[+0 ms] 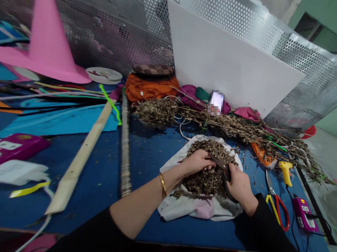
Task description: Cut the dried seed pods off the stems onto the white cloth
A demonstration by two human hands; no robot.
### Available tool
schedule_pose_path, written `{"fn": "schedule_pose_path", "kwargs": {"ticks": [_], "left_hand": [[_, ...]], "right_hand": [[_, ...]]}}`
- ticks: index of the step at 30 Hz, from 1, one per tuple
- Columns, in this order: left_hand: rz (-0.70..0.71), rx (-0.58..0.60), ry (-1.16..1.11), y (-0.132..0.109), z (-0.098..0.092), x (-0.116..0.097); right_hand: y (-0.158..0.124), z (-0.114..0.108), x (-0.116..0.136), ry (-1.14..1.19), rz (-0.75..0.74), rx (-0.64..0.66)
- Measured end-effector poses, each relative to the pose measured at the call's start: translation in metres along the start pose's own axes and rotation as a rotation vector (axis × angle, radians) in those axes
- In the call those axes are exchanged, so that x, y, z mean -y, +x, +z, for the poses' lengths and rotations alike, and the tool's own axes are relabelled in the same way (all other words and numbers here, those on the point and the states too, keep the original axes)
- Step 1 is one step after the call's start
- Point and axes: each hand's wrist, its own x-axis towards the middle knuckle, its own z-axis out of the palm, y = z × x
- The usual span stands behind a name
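My left hand (197,162) rests curled on a heap of dried brown plant bits (208,166), fingers pinched on some of the material. The heap lies on a white cloth (177,210) spread over the blue table (102,182). My right hand (239,185) is closed round the dark handles of black scissors (221,168), whose blades point left toward my left fingers over the heap.
Dried branches (242,128) lie along the back of the table. To the right are red and yellow scissors (278,205), a yellow glue gun (286,171) and a purple box (304,214). A wooden stick (80,162), wrapped rod (125,153), pink cone hat (46,38) and white board (229,57) are also here.
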Motion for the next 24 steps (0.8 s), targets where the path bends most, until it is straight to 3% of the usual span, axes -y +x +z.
{"fn": "schedule_pose_path", "kwargs": {"ticks": [11,16,24], "left_hand": [[-0.008,-0.002,0.001,0.001,0.000,0.002],[-0.014,-0.010,0.063,0.003,0.000,0.004],[0.142,-0.192,0.736,-0.005,-0.013,-0.017]], "right_hand": [[0.004,0.004,-0.001,-0.005,0.035,0.053],[0.002,0.000,-0.002,0.021,0.042,0.010],[-0.004,-0.026,-0.019,0.216,-0.002,0.018]]}}
